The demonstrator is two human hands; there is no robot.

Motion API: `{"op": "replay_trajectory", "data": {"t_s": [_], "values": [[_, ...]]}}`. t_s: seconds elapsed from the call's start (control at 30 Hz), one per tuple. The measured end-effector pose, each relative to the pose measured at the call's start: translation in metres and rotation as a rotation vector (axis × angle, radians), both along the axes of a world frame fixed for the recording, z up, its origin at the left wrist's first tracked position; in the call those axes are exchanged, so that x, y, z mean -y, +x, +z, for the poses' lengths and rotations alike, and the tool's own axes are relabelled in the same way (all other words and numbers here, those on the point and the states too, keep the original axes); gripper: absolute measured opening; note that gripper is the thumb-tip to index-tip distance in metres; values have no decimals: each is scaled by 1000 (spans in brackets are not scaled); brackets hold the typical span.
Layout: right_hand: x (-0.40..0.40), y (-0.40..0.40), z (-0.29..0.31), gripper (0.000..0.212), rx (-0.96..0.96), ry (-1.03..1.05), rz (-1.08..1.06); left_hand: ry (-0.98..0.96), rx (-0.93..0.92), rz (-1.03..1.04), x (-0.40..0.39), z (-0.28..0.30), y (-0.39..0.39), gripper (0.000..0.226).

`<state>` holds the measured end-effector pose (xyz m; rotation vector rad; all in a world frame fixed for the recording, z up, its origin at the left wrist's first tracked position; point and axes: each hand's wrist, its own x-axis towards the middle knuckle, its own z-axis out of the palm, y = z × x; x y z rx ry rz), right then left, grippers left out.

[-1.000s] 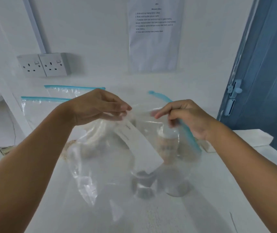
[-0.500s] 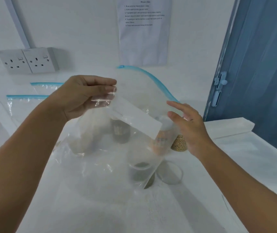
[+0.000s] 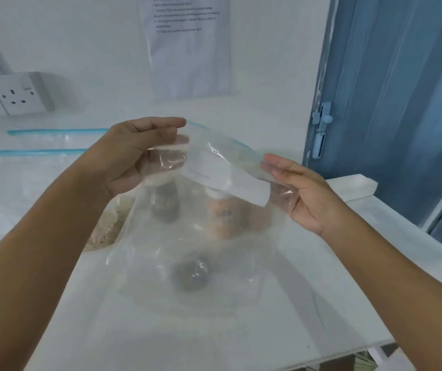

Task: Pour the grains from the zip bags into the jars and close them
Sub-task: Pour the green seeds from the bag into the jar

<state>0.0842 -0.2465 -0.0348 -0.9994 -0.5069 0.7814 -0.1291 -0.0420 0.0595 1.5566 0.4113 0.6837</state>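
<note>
Fingers of the left hand [image 3: 134, 159] pinch the upper edge of a clear zip bag [image 3: 195, 236], thumb above and the other fingers curled beneath the plastic. Right hand [image 3: 303, 194] has its fingers straight and relaxed, laid flat against the bag's right side near its blue zip strip [image 3: 238, 142]; no pinch visible there. Bag is held up above the white bench [image 3: 214, 330], hanging slack, with a white label panel [image 3: 228, 180] across its upper part; it looks nearly empty. Seen blurred through the plastic: a dark-filled jar [image 3: 165, 207], a pale brownish jar with white top [image 3: 225, 215], and a dark round object [image 3: 191, 274] lower down, identity unclear. Tan grains [image 3: 104, 231] lie in another bag at left on the bench. Two further zip bags [image 3: 40, 153] lie flat behind, by the wall. Double socket [image 3: 16, 95] and a printed sheet [image 3: 187, 44] on the wall; blue door [image 3: 391, 103] at right.
</note>
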Motion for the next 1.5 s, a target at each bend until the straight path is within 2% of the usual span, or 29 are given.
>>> {"op": "replay_trajectory", "data": {"t_s": [0.2, 0.37, 0.47, 0.57, 0.63, 0.77, 0.87, 1.03, 1.27, 1.4, 1.5], "values": [[70, 98, -2, 31, -11, -116, 3, -164, -122, 4, 66, -24, 89, 26], [116, 175, -14, 31, -22, -289, -7, -437, -138, 24, 111, -47, 164, 17], [130, 211, -14, 31, -38, -325, -22, -587, -150, 30, 119, -53, 197, 30], [137, 239, -10, 29, -52, -336, -56, -656, -144, 11, 124, -53, 227, 3], [136, 255, -5, 28, -59, -337, -68, -677, -157, -2, 126, -52, 245, 14], [137, 282, -1, 26, -61, -364, -98, -777, -97, -37, 127, -59, 278, 7], [142, 297, -17, 27, -68, -416, -119, -781, -144, -51, 123, -84, 301, 31], [155, 318, -53, 27, -66, -559, -129, -824, -232, -52, 133, -134, 319, 38], [151, 350, -65, 28, 2, -555, -64, -830, -154, -43, 146, -162, 336, 36], [150, 361, -108, 32, -24, -671, -9, -809, -214, 20, 154, -205, 338, 36], [152, 363, -135, 32, -45, -726, 19, -742, -326, 39, 157, -232, 335, 37]]}}
